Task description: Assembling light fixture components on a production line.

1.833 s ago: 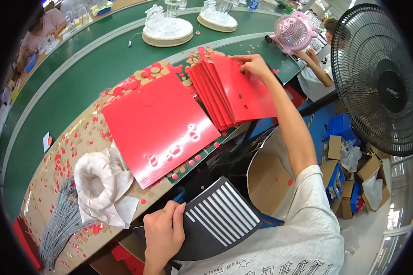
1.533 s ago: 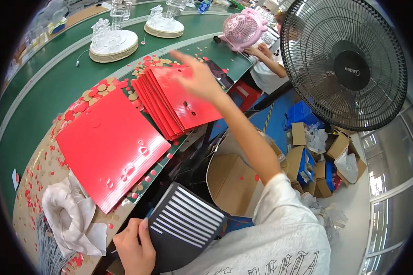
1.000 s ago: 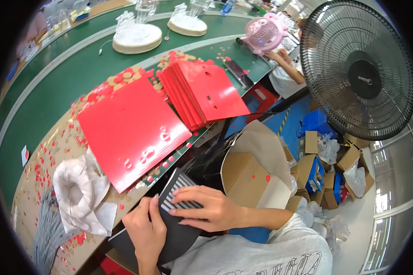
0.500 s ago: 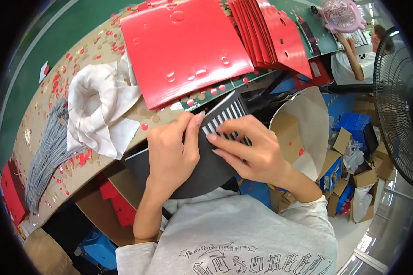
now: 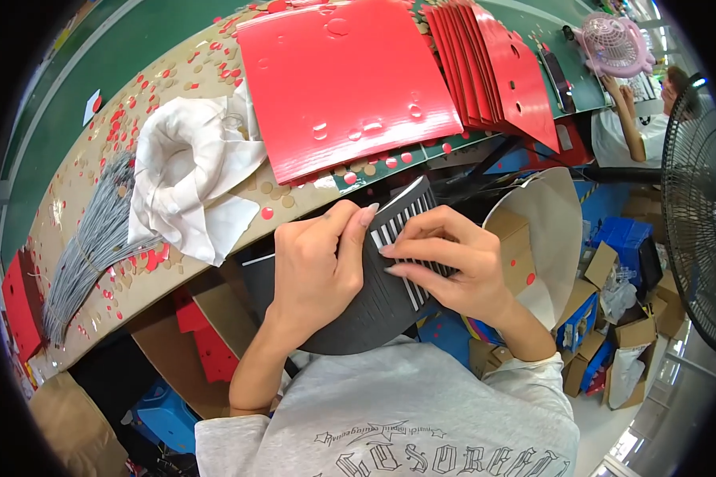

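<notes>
A black sheet (image 5: 338, 326) with a row of parallel slits, white showing through some of them, lies over my lap. My left hand (image 5: 314, 258) is closed on its upper edge, thumb and index finger pinching just left of the slits. Over the slits is my right hand (image 5: 465, 262), its fingers bent and the tips of thumb and index finger close together on the slotted part. Fine cut lines run down the sheet below the fingertips. My right fingers cover part of the slotted area.
On the table (image 5: 179, 286) ahead lie a red sheet stack (image 5: 350, 79), folded red pieces (image 5: 497, 71), a rolled white cloth (image 5: 187, 167), a grey wire-like bundle (image 5: 92, 238) and scattered discs. A black fan (image 5: 700, 215) stands right, beyond cardboard boxes (image 5: 632, 326). A co-worker (image 5: 632, 131) sits farther back.
The whole view has shifted slightly, with the table things now farther right. More slits and fine cut lines show on the black sheet. Both hands keep their places on it.
</notes>
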Tool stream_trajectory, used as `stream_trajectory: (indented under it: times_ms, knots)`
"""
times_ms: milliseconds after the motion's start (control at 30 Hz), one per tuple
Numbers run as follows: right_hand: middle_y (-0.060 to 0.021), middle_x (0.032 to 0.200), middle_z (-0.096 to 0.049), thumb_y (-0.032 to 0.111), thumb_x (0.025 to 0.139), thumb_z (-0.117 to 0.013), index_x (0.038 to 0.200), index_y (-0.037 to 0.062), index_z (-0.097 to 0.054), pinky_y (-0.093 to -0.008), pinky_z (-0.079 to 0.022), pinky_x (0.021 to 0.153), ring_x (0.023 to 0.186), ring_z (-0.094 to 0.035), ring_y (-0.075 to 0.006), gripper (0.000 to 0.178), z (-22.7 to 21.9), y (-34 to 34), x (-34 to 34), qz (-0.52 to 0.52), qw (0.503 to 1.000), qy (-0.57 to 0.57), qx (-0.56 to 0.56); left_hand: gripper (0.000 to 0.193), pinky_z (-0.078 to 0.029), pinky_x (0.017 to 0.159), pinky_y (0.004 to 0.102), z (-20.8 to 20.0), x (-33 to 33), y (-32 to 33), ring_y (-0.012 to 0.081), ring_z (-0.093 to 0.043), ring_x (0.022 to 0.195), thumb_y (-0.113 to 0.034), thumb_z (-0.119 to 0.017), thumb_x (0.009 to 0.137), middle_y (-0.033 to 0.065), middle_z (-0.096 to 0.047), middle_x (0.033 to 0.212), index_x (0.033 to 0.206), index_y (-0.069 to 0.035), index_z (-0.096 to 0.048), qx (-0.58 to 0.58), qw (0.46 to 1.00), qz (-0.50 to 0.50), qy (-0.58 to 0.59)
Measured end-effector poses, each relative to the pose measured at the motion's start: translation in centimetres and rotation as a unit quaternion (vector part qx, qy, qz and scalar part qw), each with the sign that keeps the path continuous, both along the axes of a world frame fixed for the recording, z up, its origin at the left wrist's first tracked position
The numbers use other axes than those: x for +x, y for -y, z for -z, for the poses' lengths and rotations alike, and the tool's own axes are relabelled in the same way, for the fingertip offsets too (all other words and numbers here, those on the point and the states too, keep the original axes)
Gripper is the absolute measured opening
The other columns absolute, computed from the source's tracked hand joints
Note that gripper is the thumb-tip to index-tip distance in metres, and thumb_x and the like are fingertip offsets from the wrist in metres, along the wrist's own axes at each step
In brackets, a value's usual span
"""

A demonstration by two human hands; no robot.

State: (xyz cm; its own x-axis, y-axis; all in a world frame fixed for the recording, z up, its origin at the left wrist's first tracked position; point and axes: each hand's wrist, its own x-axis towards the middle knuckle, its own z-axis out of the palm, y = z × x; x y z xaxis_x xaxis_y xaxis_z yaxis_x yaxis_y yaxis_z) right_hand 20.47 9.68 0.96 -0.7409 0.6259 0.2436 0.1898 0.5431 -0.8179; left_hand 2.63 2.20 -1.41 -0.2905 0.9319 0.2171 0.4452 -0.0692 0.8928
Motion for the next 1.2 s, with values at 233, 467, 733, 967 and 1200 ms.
stream_trajectory:
  times_ms: [233, 467, 733, 967, 1200]
  knots:
    - [-0.0088, 0.090, -0.064, -0.002, 0.073, -0.080, 0.089, 0.0018, -0.073, -0.0308, -0.051, 0.063, 0.074, -0.063, -0.0203, 0.018, -0.4, -0.8, -0.9, -0.030, 0.998, 0.000, 0.047, 0.016, -0.038, 0.045, 0.0389, -0.3, -0.4, -0.3, 0.0331, -0.054, 0.046, -0.003, -0.065, 0.093, 0.0151, -0.052, 0.055, 0.078, 0.000, -0.059, 0.011, 0.998, -0.021, -0.053]
    - [-0.0096, 0.105, -0.068, 0.007, 0.086, -0.073, 0.096, 0.0013, -0.071, -0.0263, -0.053, 0.075, 0.097, -0.067, -0.0173, 0.011, -1.4, -8.7, -4.5, 0.009, 0.998, -0.058, -0.024, 0.014, -0.043, 0.104, 0.0507, 0.6, -2.7, -2.4, 0.0422, -0.050, 0.128, -0.001, -0.064, 0.088, 0.0276, -0.056, 0.133, 0.082, 0.010, -0.060, 0.040, 0.957, -0.070, -0.277]
    - [-0.0090, 0.114, -0.067, 0.010, 0.089, -0.071, 0.093, -0.0008, -0.072, -0.0309, -0.052, 0.088, 0.101, -0.066, -0.0189, 0.012, 2.5, -13.7, -11.5, -0.112, 0.993, 0.040, -0.012, 0.010, -0.047, 0.102, 0.0472, 1.8, -2.5, -1.9, 0.0410, -0.055, 0.125, 0.005, -0.061, 0.088, 0.0239, -0.059, 0.128, 0.091, 0.015, -0.060, 0.045, 0.971, -0.027, -0.235]
    - [-0.0109, 0.099, -0.068, 0.015, 0.084, -0.075, 0.090, 0.0008, -0.075, -0.0358, -0.053, 0.087, 0.093, -0.067, -0.0264, 0.015, 2.8, -13.6, -13.1, -0.119, 0.990, 0.066, 0.043, 0.017, -0.046, 0.105, 0.0470, 2.7, -2.1, -1.9, 0.0401, -0.053, 0.128, 0.005, -0.064, 0.084, 0.0236, -0.057, 0.132, 0.096, 0.016, -0.061, 0.033, 0.950, -0.042, -0.308]
    - [-0.0105, 0.095, -0.066, 0.012, 0.077, -0.080, 0.093, 0.0040, -0.077, -0.0349, -0.055, 0.078, 0.082, -0.067, -0.0259, 0.018, 4.0, -13.5, -12.7, -0.101, 0.989, 0.000, 0.110, 0.016, -0.046, 0.104, 0.0473, 2.5, -1.8, -1.9, 0.0409, -0.054, 0.126, 0.005, -0.065, 0.083, 0.0245, -0.057, 0.132, 0.092, 0.018, -0.062, 0.034, 0.951, -0.047, -0.305]
